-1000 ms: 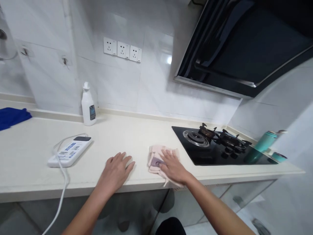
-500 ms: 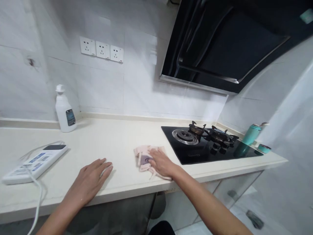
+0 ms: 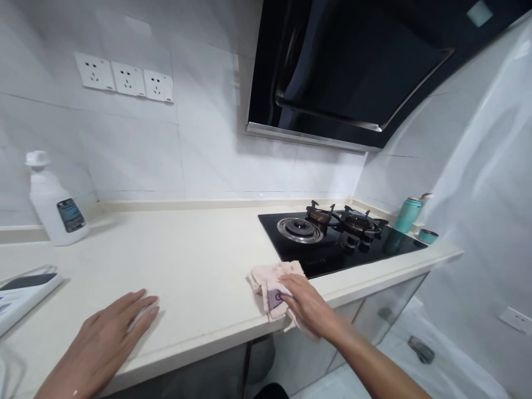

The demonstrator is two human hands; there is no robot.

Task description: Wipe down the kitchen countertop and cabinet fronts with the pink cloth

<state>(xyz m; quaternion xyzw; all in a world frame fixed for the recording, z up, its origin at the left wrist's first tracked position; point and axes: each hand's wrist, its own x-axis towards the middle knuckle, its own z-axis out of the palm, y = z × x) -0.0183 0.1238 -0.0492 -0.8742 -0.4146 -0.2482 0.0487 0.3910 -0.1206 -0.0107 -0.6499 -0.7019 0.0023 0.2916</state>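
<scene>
My right hand [image 3: 305, 302] presses a pale pink cloth [image 3: 270, 277] with a purple patch onto the cream countertop [image 3: 183, 260]. The cloth lies at the front left corner of the black gas stove [image 3: 324, 260], and part of it hangs over the counter's front edge. Fingers of that hand curl over the fabric, hiding some of it. Flat on the counter at the left rests my left hand [image 3: 112, 332], fingers stretched out and holding nothing.
A white bottle [image 3: 58, 216] stands by the wall at left, with a white power strip [image 3: 31, 293] before it. Beyond the stove are a teal bottle [image 3: 407, 215] and a small teal lid [image 3: 428, 236]. Above hangs a black range hood [image 3: 332, 72]. Wall sockets [image 3: 128, 79] sit at upper left.
The right hand has slid the cloth right and toward the front edge, up to the stove's corner. My view has turned right; the left hand still lies flat on the counter.
</scene>
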